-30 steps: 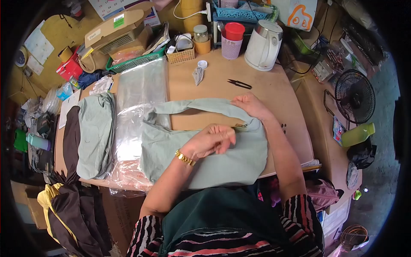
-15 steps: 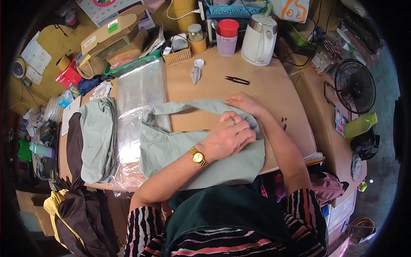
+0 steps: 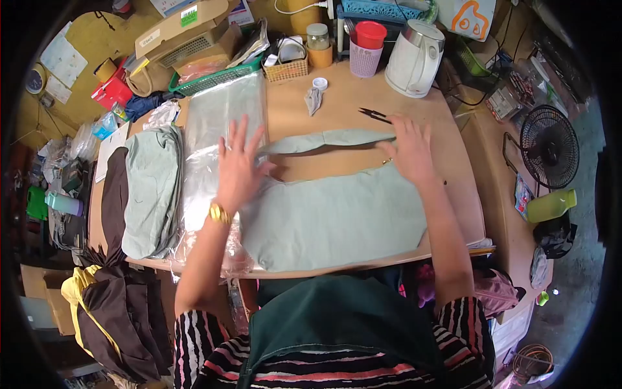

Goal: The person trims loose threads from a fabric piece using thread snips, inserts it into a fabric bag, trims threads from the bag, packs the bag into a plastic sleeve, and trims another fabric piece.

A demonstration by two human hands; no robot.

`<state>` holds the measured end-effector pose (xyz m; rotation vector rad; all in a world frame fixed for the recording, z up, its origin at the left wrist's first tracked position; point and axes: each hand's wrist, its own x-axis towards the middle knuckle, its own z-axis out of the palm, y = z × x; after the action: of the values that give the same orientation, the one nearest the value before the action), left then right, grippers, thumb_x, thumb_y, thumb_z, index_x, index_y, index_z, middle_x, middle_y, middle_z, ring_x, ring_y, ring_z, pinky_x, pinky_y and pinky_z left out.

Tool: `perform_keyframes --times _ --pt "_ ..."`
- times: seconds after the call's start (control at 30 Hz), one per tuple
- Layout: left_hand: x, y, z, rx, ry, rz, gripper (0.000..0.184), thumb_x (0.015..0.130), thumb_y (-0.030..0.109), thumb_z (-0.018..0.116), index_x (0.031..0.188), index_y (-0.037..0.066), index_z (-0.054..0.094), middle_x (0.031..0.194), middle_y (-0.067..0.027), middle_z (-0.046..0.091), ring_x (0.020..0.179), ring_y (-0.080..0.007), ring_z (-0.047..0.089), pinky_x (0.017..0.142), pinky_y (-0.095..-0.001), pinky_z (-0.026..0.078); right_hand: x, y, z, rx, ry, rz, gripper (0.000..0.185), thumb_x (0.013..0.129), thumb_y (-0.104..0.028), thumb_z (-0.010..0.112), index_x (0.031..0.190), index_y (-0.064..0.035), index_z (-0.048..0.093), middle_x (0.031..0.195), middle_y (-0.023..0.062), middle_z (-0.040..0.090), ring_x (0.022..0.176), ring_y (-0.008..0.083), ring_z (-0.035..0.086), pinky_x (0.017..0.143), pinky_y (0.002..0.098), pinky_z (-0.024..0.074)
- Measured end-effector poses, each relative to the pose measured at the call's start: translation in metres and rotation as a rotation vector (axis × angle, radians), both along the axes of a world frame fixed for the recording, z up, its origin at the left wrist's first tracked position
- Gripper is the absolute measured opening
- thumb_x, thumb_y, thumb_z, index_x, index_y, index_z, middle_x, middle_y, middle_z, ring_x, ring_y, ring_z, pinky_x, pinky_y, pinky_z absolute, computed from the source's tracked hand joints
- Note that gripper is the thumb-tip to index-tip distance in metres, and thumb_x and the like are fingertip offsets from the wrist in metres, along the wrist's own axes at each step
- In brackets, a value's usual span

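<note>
While a pale green cloth bag [image 3: 337,220] lies flat at the surface's [image 3: 288,120] near edge, both hands reach toward its upper corners, fingers spread: the left hand [image 3: 238,165] at ten o'clock, blurred, the right hand [image 3: 413,152] at two. Whether either presses down cannot be told. Black snips [image 3: 372,115] sit at one o'clock, partly behind the right hand; beyond stands a white kettle [image 3: 409,65]. Clear plastic [image 3: 220,107] lies at ten, folded green cloth [image 3: 152,194] at nine.

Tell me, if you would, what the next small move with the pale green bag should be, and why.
I would probably smooth the strap flat: it bows away from the bag body, which lies spread out, and the open left hand and right hand are near the strap's ends.
</note>
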<state>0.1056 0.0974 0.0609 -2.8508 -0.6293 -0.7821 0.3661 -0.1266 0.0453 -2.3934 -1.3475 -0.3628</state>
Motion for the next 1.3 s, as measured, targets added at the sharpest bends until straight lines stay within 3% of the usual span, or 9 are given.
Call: perform_keyframes --times 0.03,0.17,0.3,0.4,0.63,0.67,0.9,1.1,1.3 --pt "-0.005 -0.018 -0.008 -0.175 0.013 -0.105 0.075 0.077 0.026 0.072 0.141 0.015 0.036 0.149 -0.0168 0.030 0.139 -0.0360 0.024 0.108 -0.0623 0.019 -0.018 -0.004 -0.001 -0.004 -0.018 0.050 0.062 0.077 -0.033 0.071 0.131 -0.0134 0.047 0.138 0.0173 0.040 0.130 0.0321 0.037 0.105 0.0631 0.0209" --pt "-0.027 -0.087 -0.038 -0.327 0.366 -0.280 0.073 0.084 0.049 0.058 0.143 0.011 0.036 0.150 -0.0141 0.031 0.140 -0.0337 0.026 0.111 -0.0611 0.011 -0.108 -0.032 -0.011 -0.253 0.080 0.229 0.078 0.075 -0.050 0.068 0.142 -0.0213 0.039 0.152 0.0162 0.022 0.141 0.0398 0.016 0.104 0.0720 0.0101" --pt "-0.047 -0.056 -0.058 -0.105 0.357 -0.007 0.078 0.083 0.056 0.055 0.144 0.011 0.034 0.151 -0.0141 0.029 0.141 -0.0337 0.024 0.110 -0.0624 0.009 -0.091 -0.065 -0.040 -0.294 0.009 0.037 0.079 0.076 -0.062 0.060 0.142 -0.0237 0.039 0.152 0.0162 0.023 0.139 0.0431 0.017 0.102 0.0731 0.0098" --pt "-0.059 -0.097 -0.005 -0.384 0.490 -0.343 0.089 0.080 0.064 0.054 0.148 0.013 0.027 0.153 -0.0130 0.023 0.141 -0.0332 0.022 0.108 -0.0651 0.013 -0.087 -0.071 -0.045 -0.301 0.006 -0.011 0.078 0.078 -0.062 0.058 0.143 -0.0234 0.038 0.152 0.0161 0.023 0.139 0.0447 0.016 0.102 0.0730 0.0110" --pt "-0.101 -0.090 -0.030 -0.214 0.702 -0.358 0.078 0.078 0.037 0.064 0.147 0.018 0.031 0.155 -0.0062 0.021 0.142 -0.0283 0.022 0.110 -0.0634 0.011 -0.085 -0.073 -0.047 -0.319 0.053 0.031 0.078 0.080 -0.063 0.056 0.144 -0.0208 0.037 0.153 0.0167 0.021 0.138 0.0461 0.016 0.102 0.0727 0.0124" --pt "-0.112 -0.089 -0.047 -0.386 0.496 -0.413 0.074 0.075 0.019 0.062 0.144 0.017 0.036 0.153 -0.0031 0.027 0.142 -0.0269 0.025 0.111 -0.0636 0.009 -0.085 -0.073 -0.047 -0.322 0.053 0.040 0.078 0.080 -0.063 0.056 0.144 -0.0208 0.037 0.153 0.0167 0.021 0.138 0.0461 0.016 0.102 0.0727 0.0124" --pt "-0.129 -0.103 -0.033 -0.229 0.620 -0.112 0.061 0.082 0.009 0.050 0.142 0.015 0.040 0.150 -0.0027 0.034 0.143 -0.0283 0.022 0.108 -0.0689 0.007 -0.093 -0.076 -0.046 -0.327 0.082 0.027 0.076 0.081 -0.059 0.057 0.143 -0.0202 0.037 0.152 0.0171 0.021 0.138 0.0469 0.017 0.103 0.0722 0.0112" --pt "-0.060 -0.143 0.011 -0.625 0.330 -0.281 0.057 0.090 0.023 0.051 0.143 0.007 0.035 0.152 -0.0182 0.025 0.142 -0.0346 0.020 0.112 -0.0594 0.011 -0.118 -0.050 -0.035 -0.385 -0.015 0.061 0.078 0.079 -0.058 0.060 0.143 -0.0204 0.037 0.153 0.0162 0.021 0.139 0.0446 0.017 0.103 0.0722 0.0084" --pt "0.002 -0.104 -0.073 -0.427 0.134 -0.029 0.071 0.088 0.047 0.054 0.144 0.008 0.033 0.152 -0.0184 0.024 0.140 -0.0404 0.019 0.107 -0.0665 0.013 -0.121 -0.040 -0.035 -0.350 0.110 0.186 0.079 0.076 -0.057 0.063 0.142 -0.0205 0.040 0.153 0.0152 0.023 0.140 0.0408 0.018 0.105 0.0701 0.0092"
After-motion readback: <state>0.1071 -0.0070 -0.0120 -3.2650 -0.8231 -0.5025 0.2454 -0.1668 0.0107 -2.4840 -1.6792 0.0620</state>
